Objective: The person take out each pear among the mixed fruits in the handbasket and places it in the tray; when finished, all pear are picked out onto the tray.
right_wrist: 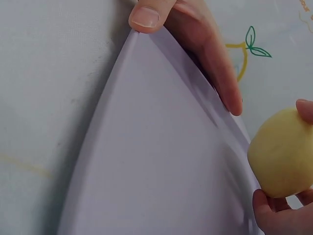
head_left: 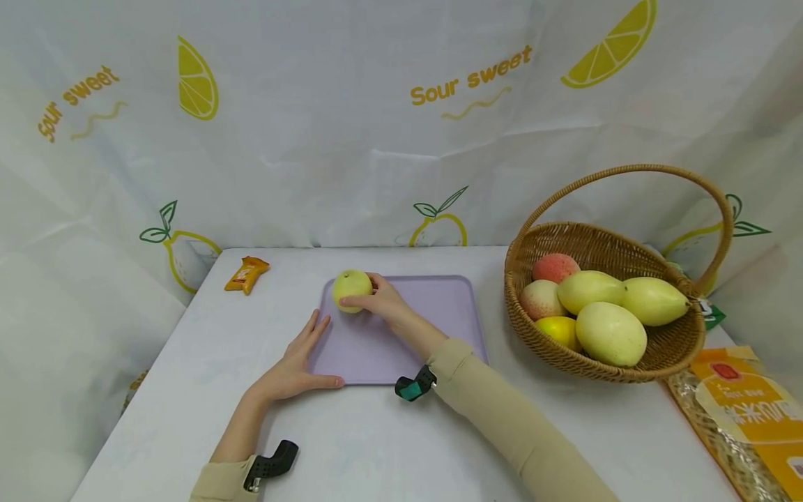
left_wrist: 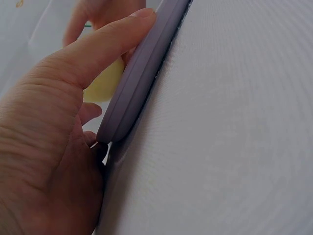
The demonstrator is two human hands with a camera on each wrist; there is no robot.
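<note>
A round, pale yellow-green apple [head_left: 351, 289] is at the far left corner of the lavender tray [head_left: 401, 348]. My right hand [head_left: 384, 301] holds it from the right, thumb on the near side and fingers curled behind. In the right wrist view the apple [right_wrist: 281, 154] shows between thumb and fingers, beside the tray's rim. At the tray's near left corner, my left hand [head_left: 293, 366] rests with straight, spread fingers. Its thumb lies along the front rim, and the other fingers reach along the left side. The left wrist view shows that thumb [left_wrist: 110, 46] touching the rim.
To the right stands a wicker basket [head_left: 523, 335] with a tall handle, holding peaches, a lemon and several pale green fruits. An orange printed bag [head_left: 746, 411] lies in front of it. A small orange packet [head_left: 247, 275] lies at the back left. A printed cloth hangs behind the table.
</note>
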